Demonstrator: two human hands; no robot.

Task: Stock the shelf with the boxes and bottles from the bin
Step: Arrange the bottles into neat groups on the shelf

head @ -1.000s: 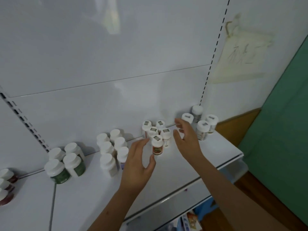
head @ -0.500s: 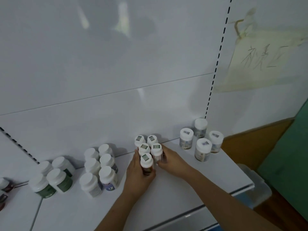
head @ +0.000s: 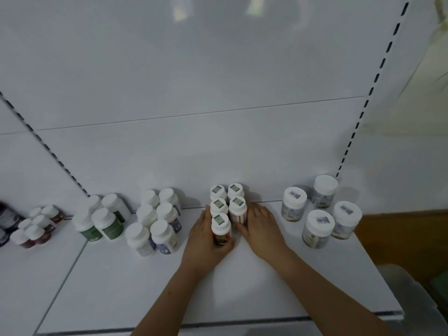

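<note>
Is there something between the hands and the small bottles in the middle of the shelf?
Nothing visible. The left hand holds the front bottle of the cluster, and the right hand presses against the bottle behind it on the shelf.

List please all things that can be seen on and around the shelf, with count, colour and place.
shelf: one, white, across the lower view
back panel: white, behind the shelf
small bottles: five, white caps with grey stickers, centre, between the hands
wide jars: four, white lids, right end of the shelf
purple-label bottles: six, white caps, left of centre
green bottles: four, white caps, further left
red bottles: about six, white caps, far left
paper note: one, pale yellow, on the wall upper right
clear bin: one, lower right, partly seen
left hand: holds the front small bottle
right hand: rests against the right small bottles
</note>
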